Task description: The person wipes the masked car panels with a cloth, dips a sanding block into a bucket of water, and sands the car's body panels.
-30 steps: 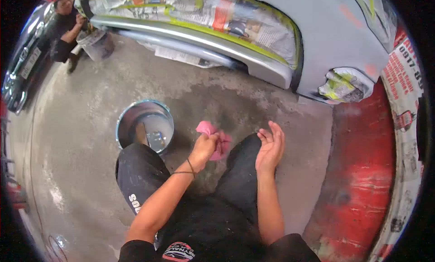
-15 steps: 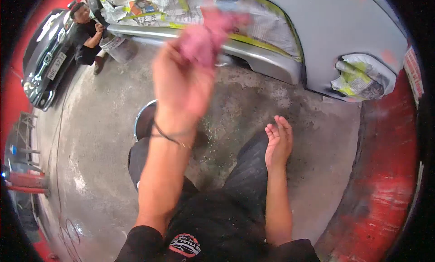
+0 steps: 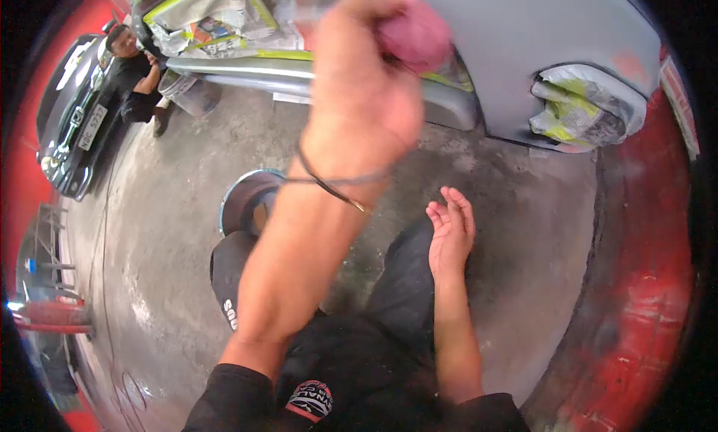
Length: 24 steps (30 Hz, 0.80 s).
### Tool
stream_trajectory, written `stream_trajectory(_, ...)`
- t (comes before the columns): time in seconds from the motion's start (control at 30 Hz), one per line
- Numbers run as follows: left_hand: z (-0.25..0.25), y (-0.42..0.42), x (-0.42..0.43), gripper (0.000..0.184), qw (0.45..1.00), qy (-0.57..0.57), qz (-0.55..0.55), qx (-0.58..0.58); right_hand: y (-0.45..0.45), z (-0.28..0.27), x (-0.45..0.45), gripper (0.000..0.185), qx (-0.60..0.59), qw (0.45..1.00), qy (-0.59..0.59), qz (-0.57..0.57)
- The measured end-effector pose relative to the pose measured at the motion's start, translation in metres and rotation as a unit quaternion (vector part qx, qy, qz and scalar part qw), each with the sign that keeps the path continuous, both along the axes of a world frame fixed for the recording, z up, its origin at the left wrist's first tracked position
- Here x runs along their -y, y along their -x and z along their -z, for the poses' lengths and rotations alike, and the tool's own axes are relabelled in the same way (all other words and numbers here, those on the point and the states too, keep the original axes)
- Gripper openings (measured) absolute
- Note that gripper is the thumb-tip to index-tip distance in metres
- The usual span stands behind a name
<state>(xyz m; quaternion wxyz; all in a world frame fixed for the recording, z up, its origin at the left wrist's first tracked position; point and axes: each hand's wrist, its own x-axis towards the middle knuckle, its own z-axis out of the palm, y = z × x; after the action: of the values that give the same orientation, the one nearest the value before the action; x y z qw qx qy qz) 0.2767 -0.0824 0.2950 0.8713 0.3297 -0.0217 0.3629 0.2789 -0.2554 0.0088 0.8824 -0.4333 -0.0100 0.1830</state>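
A crumpled pink cloth (image 3: 415, 32) is held in my left hand (image 3: 370, 96), raised in front of the car's grey body panel (image 3: 553, 28). Fingers of that hand curl round the cloth, partly out of sight behind it, and whether the cloth touches the car cannot be made out. My right hand (image 3: 452, 234) hovers above my right leg with its palm turned inward, fingers loosely stretched and holding nothing. Newspaper with yellow-green tape (image 3: 213, 25) covers the door area of the car. More masking paper (image 3: 587, 107) fills an opening in the panel at the right.
A bucket (image 3: 232, 200) stands on the concrete floor by my left knee. At the upper left a co-worker (image 3: 134, 77) crouches beside a grey bucket (image 3: 187, 96), near a black car (image 3: 75, 125). A red wall (image 3: 643, 297) runs along the right.
My left hand has swept to the right and slightly upward with the pink cloth. More of the bucket shows now. My right hand has barely moved.
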Motion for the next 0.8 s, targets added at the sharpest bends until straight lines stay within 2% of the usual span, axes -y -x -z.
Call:
stream_trajectory(0.07, 0.009, -0.012, 0.028, 0.017, 0.997, 0.047, -0.061, -0.031, 0.000, 0.001, 0.001, 0.026, -0.007, 1.000, -0.002, 0.000)
stream_trajectory(0.1, 0.014, -0.011, 0.029, 0.017, 0.997, 0.049, -0.058, -0.031, 0.000, 0.001, 0.002, 0.026, -0.006, 1.000, 0.001, 0.004)
stream_trajectory(0.17, 0.030, -0.010, 0.028, 0.011, 0.998, -0.031, -0.053, -0.022, 0.001, 0.001, 0.003, 0.027, -0.001, 1.000, 0.006, 0.010)
stream_trajectory(0.2, 0.036, -0.016, 0.036, 0.012, 0.991, -0.064, -0.110, -0.038, 0.000, 0.001, 0.003, 0.027, -0.001, 1.000, 0.009, 0.016)
stream_trajectory(0.23, 0.043, -0.018, 0.045, 0.012, 0.992, -0.062, -0.103, -0.038, 0.000, 0.001, 0.003, 0.027, 0.000, 1.000, 0.004, 0.016)
stream_trajectory(0.3, 0.059, -0.020, 0.060, 0.012, 0.980, -0.090, -0.094, -0.153, 0.000, 0.001, 0.002, 0.027, 0.001, 1.000, 0.003, 0.022)
stream_trajectory(0.37, 0.095, -0.035, 0.071, 0.008, 0.982, -0.108, -0.071, -0.136, -0.001, -0.003, 0.001, 0.029, -0.003, 0.999, -0.022, 0.030)
stream_trajectory(0.47, 0.156, -0.054, 0.082, 0.007, 0.948, -0.216, -0.169, -0.161, -0.010, 0.008, 0.000, 0.032, -0.048, 0.996, -0.051, 0.046)
stream_trajectory(0.5, 0.172, -0.051, 0.084, 0.011, 0.936, -0.217, -0.065, -0.270, -0.010, 0.011, 0.000, 0.032, -0.043, 0.997, -0.046, 0.050)
stream_trajectory(0.53, 0.182, -0.046, 0.086, 0.016, 0.902, -0.215, 0.041, -0.372, -0.007, 0.013, 0.000, 0.036, 0.012, 0.996, 0.007, 0.092)
stream_trajectory(0.57, 0.192, -0.040, 0.088, 0.016, 0.904, -0.213, 0.047, -0.367, -0.005, 0.016, 0.001, 0.040, 0.066, 0.987, 0.060, 0.135)
stream_trajectory(0.6, 0.198, -0.032, 0.088, 0.017, 0.906, -0.202, 0.094, -0.361, -0.002, -0.011, 0.001, 0.050, 0.040, 0.991, -0.042, 0.117)
stream_trajectory(0.63, 0.208, -0.026, 0.089, 0.020, 0.904, -0.193, 0.138, -0.355, -0.003, -0.019, 0.000, 0.050, 0.045, 0.991, -0.042, 0.121)
stream_trajectory(0.67, 0.245, -0.023, 0.099, 0.028, 0.851, -0.398, 0.099, -0.327, 0.003, -0.023, 0.000, 0.054, 0.019, 0.989, -0.107, 0.104)
stream_trajectory(0.73, 0.199, 0.009, 0.118, 0.059, 0.683, -0.606, 0.146, -0.381, 0.018, -0.023, 0.005, 0.063, -0.033, 0.970, -0.231, 0.070)
stream_trajectory(0.8, 0.197, 0.024, 0.121, 0.065, 0.670, -0.636, 0.132, -0.360, -0.003, 0.022, 0.030, 0.064, -0.015, 0.978, -0.201, 0.048)
